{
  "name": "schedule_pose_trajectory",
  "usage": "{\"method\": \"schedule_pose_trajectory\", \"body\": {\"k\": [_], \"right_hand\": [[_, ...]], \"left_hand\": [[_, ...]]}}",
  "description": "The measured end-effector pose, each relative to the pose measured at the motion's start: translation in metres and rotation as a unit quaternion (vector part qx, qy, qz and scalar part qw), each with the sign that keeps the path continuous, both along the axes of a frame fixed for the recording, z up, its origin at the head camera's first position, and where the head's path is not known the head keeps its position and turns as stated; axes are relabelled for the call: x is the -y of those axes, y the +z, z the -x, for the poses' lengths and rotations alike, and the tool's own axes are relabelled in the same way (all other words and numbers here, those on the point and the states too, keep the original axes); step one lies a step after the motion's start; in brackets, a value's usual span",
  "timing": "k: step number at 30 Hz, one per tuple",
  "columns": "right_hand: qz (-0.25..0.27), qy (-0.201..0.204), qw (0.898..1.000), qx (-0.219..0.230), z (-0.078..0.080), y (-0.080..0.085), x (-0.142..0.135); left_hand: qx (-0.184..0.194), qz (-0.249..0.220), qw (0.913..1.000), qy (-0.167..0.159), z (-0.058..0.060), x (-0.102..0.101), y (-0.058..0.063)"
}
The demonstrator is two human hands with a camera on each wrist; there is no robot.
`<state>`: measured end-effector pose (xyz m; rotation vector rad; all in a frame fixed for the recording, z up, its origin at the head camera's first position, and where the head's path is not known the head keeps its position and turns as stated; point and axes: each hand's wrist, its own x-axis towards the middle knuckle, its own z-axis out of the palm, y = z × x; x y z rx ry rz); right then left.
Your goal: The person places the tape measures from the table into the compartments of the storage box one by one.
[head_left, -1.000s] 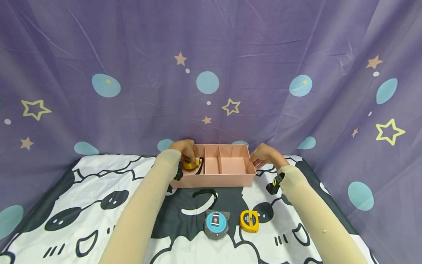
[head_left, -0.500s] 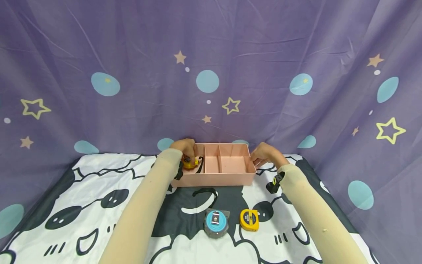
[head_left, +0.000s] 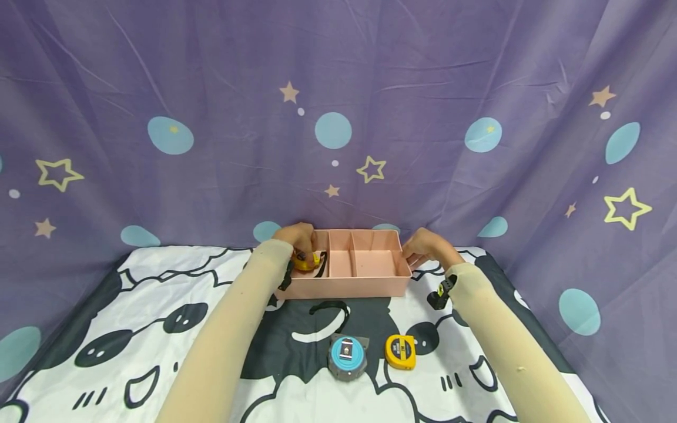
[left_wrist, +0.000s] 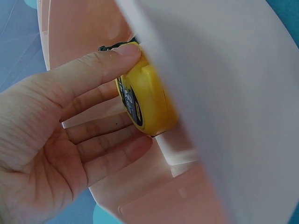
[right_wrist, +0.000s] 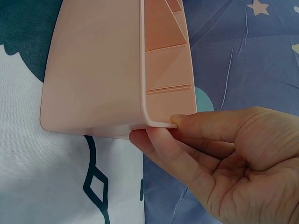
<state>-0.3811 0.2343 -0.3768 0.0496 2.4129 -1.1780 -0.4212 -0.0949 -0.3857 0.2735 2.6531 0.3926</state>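
Observation:
Inside the left compartment of a pink divided box [head_left: 344,288], my left hand [head_left: 300,238] holds a yellow tape measure [left_wrist: 152,100] with a dark label. In the left wrist view the thumb lies on its top edge and the fingers reach round beneath it. A black wrist strap [head_left: 321,264] hangs from the tape measure at its right. At the box's right end, my right hand [head_left: 425,247] pinches the short wall; in the right wrist view the thumb [right_wrist: 187,122] is over the rim and the fingers are outside.
A blue and grey tape measure [head_left: 347,355] with a black strap [head_left: 338,306] lies in front of the box. Beside it on the right is another yellow tape measure [head_left: 400,352]. A patterned cloth [head_left: 174,282] covers the table, and a purple curtain [head_left: 238,147] hangs close behind the box.
The tape measure in my left hand shifts very slightly within the left compartment. My right hand stays on the box's end wall, and the other tape measures have not moved.

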Motion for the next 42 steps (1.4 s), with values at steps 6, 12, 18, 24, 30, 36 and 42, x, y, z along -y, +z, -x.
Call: {"method": "schedule_pose_trajectory", "body": {"k": [6, 12, 18, 24, 30, 36, 42], "right_hand": [[0.0, 0.004, 1.0, -0.001, 0.0, 0.0, 0.0], [0.001, 0.001, 1.0, -0.002, 0.0, 0.0, 0.001], [0.003, -0.002, 1.0, -0.004, -0.001, 0.0, 0.0], [0.004, -0.004, 1.0, -0.007, -0.002, 0.001, 0.0], [0.009, -0.006, 1.0, -0.002, -0.002, 0.001, 0.0], [0.01, -0.01, 1.0, 0.002, -0.001, 0.0, 0.001], [0.002, -0.009, 1.0, -0.001, 0.0, -0.001, 0.001]], "left_hand": [[0.001, 0.004, 1.0, 0.0, 0.002, 0.0, -0.001], [0.0, 0.016, 0.9998, -0.006, 0.003, -0.001, 0.0], [-0.001, 0.011, 0.9999, -0.009, 0.003, -0.002, 0.003], [-0.002, 0.003, 0.9998, -0.021, -0.004, 0.0, 0.009], [-0.009, -0.008, 0.9992, -0.037, -0.011, -0.001, 0.018], [-0.029, -0.006, 0.997, -0.072, -0.018, -0.001, 0.028], [-0.061, -0.026, 0.9902, -0.123, -0.03, -0.005, 0.037]]}}
